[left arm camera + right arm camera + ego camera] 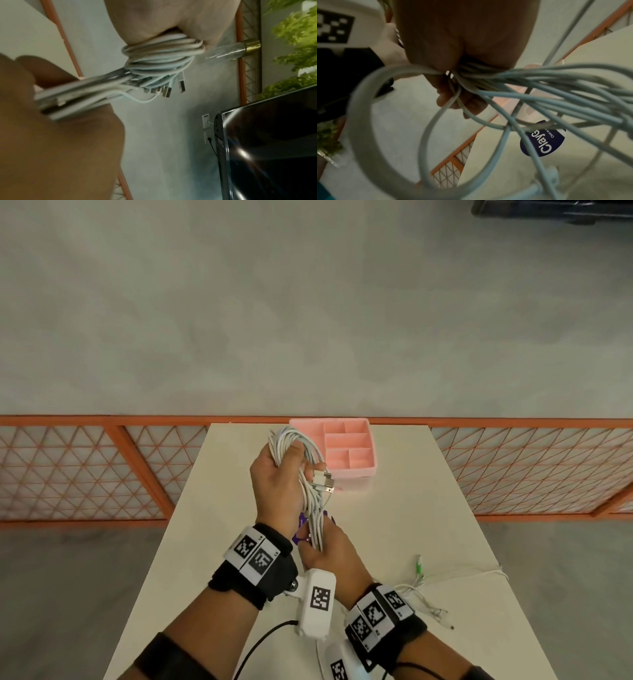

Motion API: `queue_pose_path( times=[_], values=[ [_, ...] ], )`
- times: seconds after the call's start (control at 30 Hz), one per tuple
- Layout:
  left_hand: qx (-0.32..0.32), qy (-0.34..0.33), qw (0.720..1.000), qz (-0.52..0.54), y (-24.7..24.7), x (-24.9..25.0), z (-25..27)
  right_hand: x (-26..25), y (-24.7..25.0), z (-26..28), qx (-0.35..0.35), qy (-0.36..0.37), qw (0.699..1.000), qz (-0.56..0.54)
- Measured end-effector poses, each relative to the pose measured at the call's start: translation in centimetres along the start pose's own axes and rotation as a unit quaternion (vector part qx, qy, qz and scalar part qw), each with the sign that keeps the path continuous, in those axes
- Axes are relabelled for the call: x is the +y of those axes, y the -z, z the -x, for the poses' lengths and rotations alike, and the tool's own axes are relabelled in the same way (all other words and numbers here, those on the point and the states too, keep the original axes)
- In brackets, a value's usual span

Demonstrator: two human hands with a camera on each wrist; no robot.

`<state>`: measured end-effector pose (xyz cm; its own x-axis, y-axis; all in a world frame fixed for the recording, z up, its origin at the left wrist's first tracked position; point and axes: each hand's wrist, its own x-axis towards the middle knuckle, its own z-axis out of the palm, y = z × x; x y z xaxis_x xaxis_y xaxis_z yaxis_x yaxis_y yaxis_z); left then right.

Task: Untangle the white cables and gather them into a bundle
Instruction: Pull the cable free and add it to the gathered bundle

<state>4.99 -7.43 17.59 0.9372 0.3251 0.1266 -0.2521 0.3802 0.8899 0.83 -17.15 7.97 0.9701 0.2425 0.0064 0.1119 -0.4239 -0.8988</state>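
Currently the white cables [310,474] are being held as a bundle above the worktop [394,529], the upper loops being clenched in the left hand [274,484] and the lower end being gripped by the right hand [334,556]; a pink tray [368,472] is standing just beyond

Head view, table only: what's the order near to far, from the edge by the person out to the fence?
Loose thin cables lying on the table → right hand gripping the bottom of the white cable bundle → left hand gripping its top → pink divided tray at the far edge.
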Motion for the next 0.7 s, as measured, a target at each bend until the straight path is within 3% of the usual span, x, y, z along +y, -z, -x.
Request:
queue_pose_path(
  times=[0.23,0.47,0.7],
  values=[
    [0.044,0.01,0.999,-0.031,0.7,-0.6,-0.4,0.7,-0.1,1.4,-0.067,0.007,0.996,0.061],
    [0.079,0.044,0.996,0.01,0.7,-0.8,-0.6,0.8,-0.1,1.6,-0.081,-0.005,0.99,0.116],
    [0.069,0.136,0.972,0.177,0.8,0.9,-0.9,3.1,0.7,1.4,-0.045,0.015,0.988,0.149]
  ],
)
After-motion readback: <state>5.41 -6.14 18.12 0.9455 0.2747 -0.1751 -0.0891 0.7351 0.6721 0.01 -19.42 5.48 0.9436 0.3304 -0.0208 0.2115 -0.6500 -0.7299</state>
